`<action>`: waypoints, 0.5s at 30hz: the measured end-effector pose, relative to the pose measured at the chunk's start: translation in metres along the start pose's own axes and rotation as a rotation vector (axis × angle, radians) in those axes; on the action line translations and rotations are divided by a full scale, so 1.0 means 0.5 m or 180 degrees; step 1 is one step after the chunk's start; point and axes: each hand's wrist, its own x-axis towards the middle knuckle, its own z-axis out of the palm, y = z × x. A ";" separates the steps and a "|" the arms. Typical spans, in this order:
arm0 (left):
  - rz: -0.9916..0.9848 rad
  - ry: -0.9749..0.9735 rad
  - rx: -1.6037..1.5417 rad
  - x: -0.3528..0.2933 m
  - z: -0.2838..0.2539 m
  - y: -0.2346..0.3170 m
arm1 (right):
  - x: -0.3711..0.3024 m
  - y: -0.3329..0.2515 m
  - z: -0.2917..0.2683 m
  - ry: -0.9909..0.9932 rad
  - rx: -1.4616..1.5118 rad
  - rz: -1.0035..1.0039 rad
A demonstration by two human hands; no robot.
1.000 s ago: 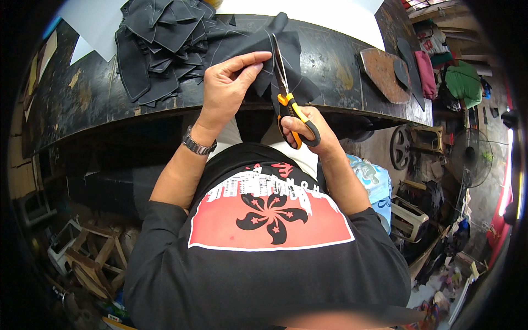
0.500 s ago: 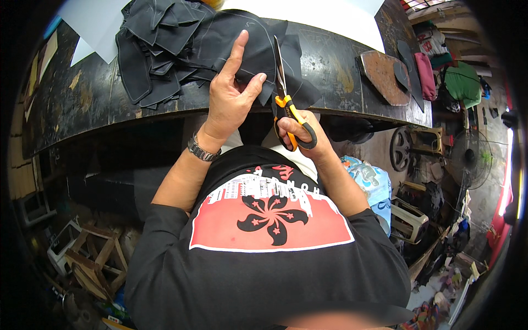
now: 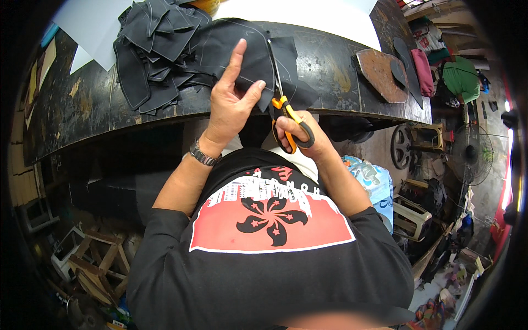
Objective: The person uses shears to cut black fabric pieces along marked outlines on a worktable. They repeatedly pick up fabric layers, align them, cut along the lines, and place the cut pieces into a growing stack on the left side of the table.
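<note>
My left hand (image 3: pixel 231 104) holds a black fabric piece (image 3: pixel 242 58) marked with pale chalk lines, index finger stretched up over it and thumb pinching its lower edge. My right hand (image 3: pixel 300 137) grips orange-handled scissors (image 3: pixel 283 102), whose blades point away from me and run into the fabric along a chalk line just right of my left hand. The fabric lies over the near edge of a dark, worn workbench (image 3: pixel 82 110). I wear a metal wristwatch (image 3: pixel 203 154) on the left wrist.
A heap of cut black fabric pieces (image 3: pixel 154 49) lies on the bench to the left. White sheets (image 3: pixel 93 25) lie at the back. A rusty brown plate (image 3: pixel 382 74) sits at the right. Wooden frames (image 3: pixel 93 264), a fan (image 3: pixel 473 157) and clutter fill the floor.
The fabric piece has been turned and shifted under the scissors. My left hand's index finger has straightened out over the fabric. The blades have advanced further along the chalk line.
</note>
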 end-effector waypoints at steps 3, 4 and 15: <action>0.0000 -0.0059 -0.0058 -0.012 0.011 0.003 | 0.009 -0.009 -0.003 -0.0052 0.0075 -0.0090; -0.0022 -0.0041 -0.0052 -0.013 0.011 0.002 | 0.012 -0.008 -0.002 -0.0091 0.0134 -0.0192; -0.0233 0.0008 0.0002 -0.019 0.008 -0.009 | 0.019 0.011 -0.004 0.0318 -0.0062 0.0004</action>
